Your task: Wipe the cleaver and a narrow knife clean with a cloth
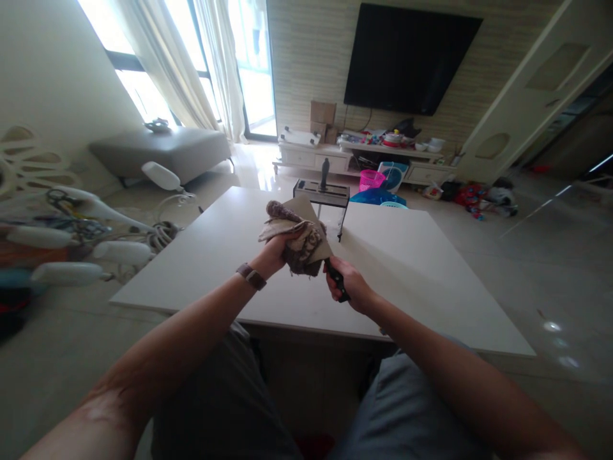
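My right hand [352,284] is wrapped round the black handle of a kitchen knife [305,207] with a broad blade, which points up and away over the table. In my left hand [278,252] is a bunched brown and cream patterned cloth [282,228], held against the blade. The cloth covers part of the blade, and some of my left fingers are hidden behind it. Just beyond both hands, a knife block [338,193] stands on the white table [407,281], with a black knife handle [325,172] sticking up from its top.
A low TV cabinet [320,161] loaded with items stands along the far wall. In front of it are a pink basket [371,180] and blue things. A white stand with cables [165,236] is left of the table, near a grey bench [163,150].
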### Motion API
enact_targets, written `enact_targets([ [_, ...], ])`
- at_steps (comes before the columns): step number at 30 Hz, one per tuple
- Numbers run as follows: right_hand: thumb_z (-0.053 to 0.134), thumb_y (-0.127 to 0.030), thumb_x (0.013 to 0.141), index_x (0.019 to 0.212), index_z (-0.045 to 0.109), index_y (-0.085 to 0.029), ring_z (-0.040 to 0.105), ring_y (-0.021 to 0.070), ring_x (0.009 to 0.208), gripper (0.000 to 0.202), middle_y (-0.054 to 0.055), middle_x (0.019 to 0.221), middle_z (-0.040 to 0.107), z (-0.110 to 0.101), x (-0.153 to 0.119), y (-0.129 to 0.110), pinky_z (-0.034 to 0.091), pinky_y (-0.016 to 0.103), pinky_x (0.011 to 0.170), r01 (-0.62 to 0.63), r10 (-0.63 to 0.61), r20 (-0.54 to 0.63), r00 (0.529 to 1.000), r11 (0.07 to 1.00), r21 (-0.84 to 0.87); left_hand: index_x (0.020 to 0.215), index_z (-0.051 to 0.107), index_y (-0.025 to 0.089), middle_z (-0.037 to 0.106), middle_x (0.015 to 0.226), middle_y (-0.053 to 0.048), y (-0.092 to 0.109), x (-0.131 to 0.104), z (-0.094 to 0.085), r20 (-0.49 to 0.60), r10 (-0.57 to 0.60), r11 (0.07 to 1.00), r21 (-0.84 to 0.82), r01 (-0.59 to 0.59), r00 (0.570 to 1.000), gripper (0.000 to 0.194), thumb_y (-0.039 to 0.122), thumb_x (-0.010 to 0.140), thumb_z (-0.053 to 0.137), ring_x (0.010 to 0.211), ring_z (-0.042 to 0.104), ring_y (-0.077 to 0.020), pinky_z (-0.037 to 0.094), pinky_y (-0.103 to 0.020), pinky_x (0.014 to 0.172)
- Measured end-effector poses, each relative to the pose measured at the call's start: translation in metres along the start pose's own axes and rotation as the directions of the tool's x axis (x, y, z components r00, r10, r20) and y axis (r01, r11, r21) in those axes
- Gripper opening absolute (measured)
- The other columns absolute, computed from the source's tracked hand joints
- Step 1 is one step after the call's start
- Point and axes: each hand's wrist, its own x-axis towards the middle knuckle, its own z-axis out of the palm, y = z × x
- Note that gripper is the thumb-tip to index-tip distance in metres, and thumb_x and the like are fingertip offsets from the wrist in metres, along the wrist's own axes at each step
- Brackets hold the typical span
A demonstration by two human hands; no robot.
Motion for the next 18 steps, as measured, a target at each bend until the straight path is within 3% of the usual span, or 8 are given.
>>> enact_targets([
  [5,0.055,-0.052,0.089,0.084,0.053,-0.021,0.033,0.008,0.033,0.031,-0.009,0.048,0.044,-0.002,-0.003,-0.003,0.033,0.021,0.032,-0.013,0.015,0.037,0.999,0.999,-0.045,0.098,0.075,0.013,0.081,0.099,-0.009,0.023,0.011,-0.015,-0.052,0.107,0.991,-0.072,-0.11,0.993,0.019,0.009,0.08,0.07,0.099,0.077,-0.0259,0.06,-0.038,0.098],
  [10,0.052,-0.049,0.09,0.083,0.054,-0.02,0.032,0.008,0.032,0.03,-0.008,0.047,0.044,-0.003,-0.003,-0.001,0.034,0.021,0.031,-0.024,0.028,0.051,0.998,0.998,-0.063,0.096,0.076,0.016,0.081,0.09,-0.007,0.039,0.02,-0.028,-0.134,0.143,0.984,-0.087,-0.156,0.981,0.02,0.012,0.077,0.072,0.092,0.078,-0.025,0.063,-0.036,0.091],
  [18,0.049,-0.047,0.092,0.083,0.055,-0.02,0.032,0.0082,0.032,0.029,-0.008,0.046,0.044,-0.003,-0.005,-0.004,0.034,0.02,0.031,-0.031,0.035,0.052,0.998,0.996,-0.08,0.101,0.076,0.015,0.081,0.098,-0.006,0.047,0.019,-0.032,-0.094,0.235,0.965,-0.096,-0.244,0.967,0.025,0.009,0.078,0.067,0.09,0.077,-0.0204,0.062,-0.031,0.09],
])
